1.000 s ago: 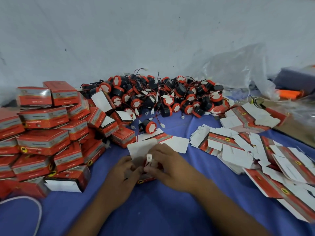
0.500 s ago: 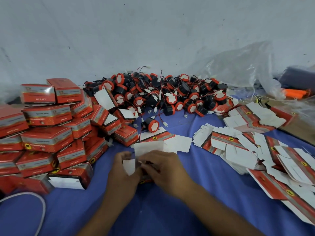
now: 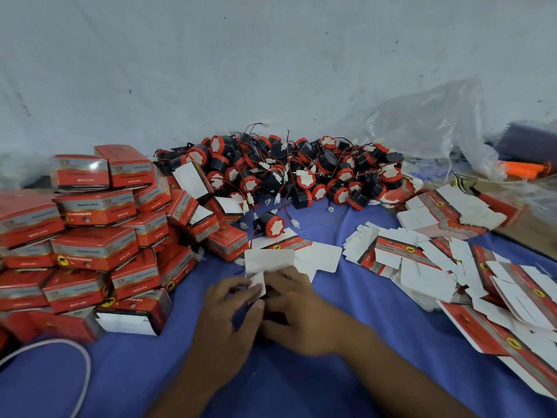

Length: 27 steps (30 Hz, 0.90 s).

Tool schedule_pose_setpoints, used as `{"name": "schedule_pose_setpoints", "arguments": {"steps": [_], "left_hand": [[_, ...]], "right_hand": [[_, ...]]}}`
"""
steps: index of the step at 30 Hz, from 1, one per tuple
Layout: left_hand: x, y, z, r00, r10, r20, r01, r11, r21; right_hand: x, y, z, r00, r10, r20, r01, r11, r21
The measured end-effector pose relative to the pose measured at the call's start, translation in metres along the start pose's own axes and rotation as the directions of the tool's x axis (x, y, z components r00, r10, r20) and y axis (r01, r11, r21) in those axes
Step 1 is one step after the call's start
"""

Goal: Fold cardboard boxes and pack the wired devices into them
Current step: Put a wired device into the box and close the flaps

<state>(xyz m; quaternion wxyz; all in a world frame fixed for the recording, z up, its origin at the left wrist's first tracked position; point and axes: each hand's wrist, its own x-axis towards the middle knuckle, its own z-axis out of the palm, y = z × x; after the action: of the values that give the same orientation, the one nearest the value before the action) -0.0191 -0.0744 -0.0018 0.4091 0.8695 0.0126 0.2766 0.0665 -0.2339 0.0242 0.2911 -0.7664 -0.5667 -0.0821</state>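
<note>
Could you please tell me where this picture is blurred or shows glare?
Head view: the stacked red boxes at the left edge are smeared; a glare spot sits on the upper-left box; the left hand, right hand and the half-folded box they hold look sharper; light is soft, no hard shadows.

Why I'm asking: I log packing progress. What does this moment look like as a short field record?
Surface: blue cloth
In work: half-folded red-and-white cardboard box, white lid flap up
Left hand: pinches a side flap of that box
Right hand: holds the box from the right
Left side: stack of folded red cardboard boxes
Back: heap of round black-and-orange wired devices
Right side: flat unfolded carton blanks
</note>
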Motion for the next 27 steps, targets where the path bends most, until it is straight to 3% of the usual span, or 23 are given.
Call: {"name": "schedule_pose_setpoints", "arguments": {"steps": [2,4,7,9,12,15,20,22,24,27], "left_hand": [[0.003,-0.003,0.002,1.0,-0.002,-0.001,0.002,0.999,0.04],[0.005,-0.009,0.005,0.999,0.002,0.041,-0.006,0.997,0.081],[0.008,-0.014,0.007,0.995,-0.02,0.096,0.016,0.999,0.037],[0.01,-0.013,0.007,0.996,-0.002,0.086,0.003,1.0,-0.016],[0.013,-0.012,0.005,0.996,-0.022,0.088,0.03,0.995,-0.096],[0.016,-0.015,0.005,0.992,-0.051,0.114,0.066,0.988,-0.136],[0.018,-0.018,0.004,0.986,-0.099,0.131,0.118,0.982,-0.15],[0.018,-0.017,0.003,0.987,-0.091,0.135,0.115,0.978,-0.175],[0.017,-0.015,0.002,0.988,-0.09,0.127,0.113,0.976,-0.185],[0.014,-0.013,0.003,0.978,-0.162,0.129,0.19,0.947,-0.259]], "right_hand": [[-0.002,0.009,-0.01,0.999,0.031,0.023,-0.035,0.982,0.186],[-0.007,0.017,-0.023,0.965,0.253,-0.064,-0.211,0.9,0.382],[-0.012,0.031,-0.029,0.765,0.566,-0.307,-0.407,0.795,0.45],[-0.014,0.041,-0.034,0.653,0.727,-0.214,-0.531,0.641,0.554],[-0.016,0.049,-0.039,0.679,0.732,0.057,-0.42,0.323,0.848],[-0.014,0.048,-0.035,0.719,0.693,0.052,-0.257,0.196,0.946],[-0.007,0.041,-0.012,0.717,0.687,0.12,-0.38,0.24,0.894],[-0.005,0.035,-0.004,0.78,0.62,0.082,-0.425,0.429,0.797],[-0.002,0.029,0.0,0.851,0.525,-0.008,-0.369,0.61,0.702],[0.002,0.029,-0.001,0.873,0.478,-0.098,-0.355,0.76,0.545]]}}
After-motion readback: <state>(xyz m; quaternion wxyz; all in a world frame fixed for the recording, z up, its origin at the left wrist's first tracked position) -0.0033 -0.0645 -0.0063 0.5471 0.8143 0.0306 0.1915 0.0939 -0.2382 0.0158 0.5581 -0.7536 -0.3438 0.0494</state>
